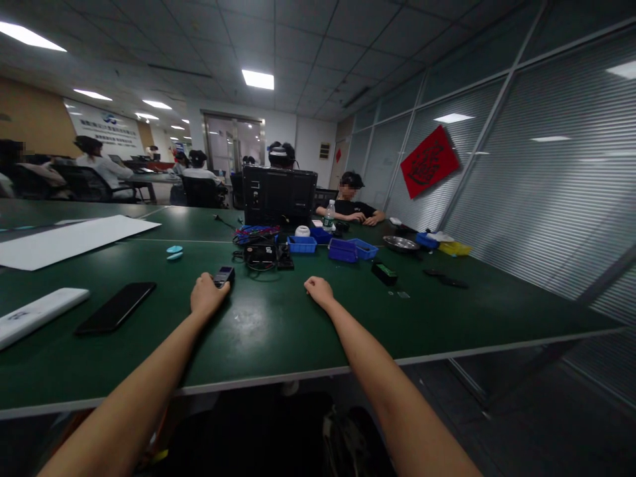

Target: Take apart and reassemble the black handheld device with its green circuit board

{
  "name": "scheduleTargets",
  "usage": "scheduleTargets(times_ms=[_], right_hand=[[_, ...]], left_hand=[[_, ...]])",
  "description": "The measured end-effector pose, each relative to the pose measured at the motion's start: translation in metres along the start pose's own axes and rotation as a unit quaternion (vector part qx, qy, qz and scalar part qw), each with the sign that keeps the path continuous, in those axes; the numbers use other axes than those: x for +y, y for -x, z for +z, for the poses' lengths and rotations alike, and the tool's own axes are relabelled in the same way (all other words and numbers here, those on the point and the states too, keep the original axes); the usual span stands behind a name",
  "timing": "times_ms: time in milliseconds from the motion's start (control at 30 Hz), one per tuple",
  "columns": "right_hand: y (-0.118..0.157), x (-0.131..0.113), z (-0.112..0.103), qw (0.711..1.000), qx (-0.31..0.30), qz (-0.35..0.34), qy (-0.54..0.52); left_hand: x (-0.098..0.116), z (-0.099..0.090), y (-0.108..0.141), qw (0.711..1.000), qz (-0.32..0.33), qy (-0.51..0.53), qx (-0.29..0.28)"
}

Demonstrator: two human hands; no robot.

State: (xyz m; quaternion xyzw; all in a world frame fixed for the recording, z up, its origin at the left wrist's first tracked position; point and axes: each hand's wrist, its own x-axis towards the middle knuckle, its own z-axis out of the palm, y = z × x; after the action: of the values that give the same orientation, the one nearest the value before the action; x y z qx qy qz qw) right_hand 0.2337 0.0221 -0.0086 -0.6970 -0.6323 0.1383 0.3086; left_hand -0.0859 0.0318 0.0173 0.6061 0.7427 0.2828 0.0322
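My left hand (207,296) rests on the green table with its fingers wrapped round a small dark handheld device (224,275) that has a screen and keys. The lower part of the device is hidden by my fingers. On the table to the right, my right hand (319,291) lies curled in a loose fist, and no object shows in it. Beyond the two hands sit a black box-shaped device (261,254) with cables and a blue bin (301,245). A black and green box (384,272) lies to the right of my right hand.
A black phone-like slab (116,308) and a long white case (42,311) lie at left. Further back stand a monitor (279,195), a water bottle (328,216), a purple-blue bin (342,250) and a metal bowl (400,244). Another person (350,202) sits across the table.
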Motion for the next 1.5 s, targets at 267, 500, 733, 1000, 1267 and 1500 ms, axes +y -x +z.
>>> scheduleTargets(times_ms=[267, 500, 733, 1000, 1267, 1500], right_hand=[[-0.005, 0.0, 0.001, 0.999, 0.033, 0.022, -0.021], [0.001, -0.002, 0.001, 0.998, 0.049, 0.003, -0.037], [0.021, -0.038, 0.017, 0.998, 0.05, -0.021, 0.03], [0.014, -0.021, -0.002, 0.987, 0.084, 0.101, 0.09], [0.007, 0.024, -0.033, 0.968, 0.145, 0.173, 0.109], [0.006, 0.021, -0.032, 0.968, 0.149, 0.177, 0.095]], left_hand=[[0.068, 0.031, 0.044, 0.993, 0.119, -0.012, 0.001], [0.101, 0.064, 0.06, 0.971, 0.222, 0.06, -0.07], [0.101, 0.065, 0.061, 0.939, 0.306, 0.042, -0.151], [0.097, 0.062, 0.057, 0.945, 0.271, 0.096, -0.156], [0.092, 0.067, 0.05, 0.948, 0.209, 0.167, -0.171], [0.092, 0.068, 0.05, 0.951, 0.195, 0.171, -0.171]])
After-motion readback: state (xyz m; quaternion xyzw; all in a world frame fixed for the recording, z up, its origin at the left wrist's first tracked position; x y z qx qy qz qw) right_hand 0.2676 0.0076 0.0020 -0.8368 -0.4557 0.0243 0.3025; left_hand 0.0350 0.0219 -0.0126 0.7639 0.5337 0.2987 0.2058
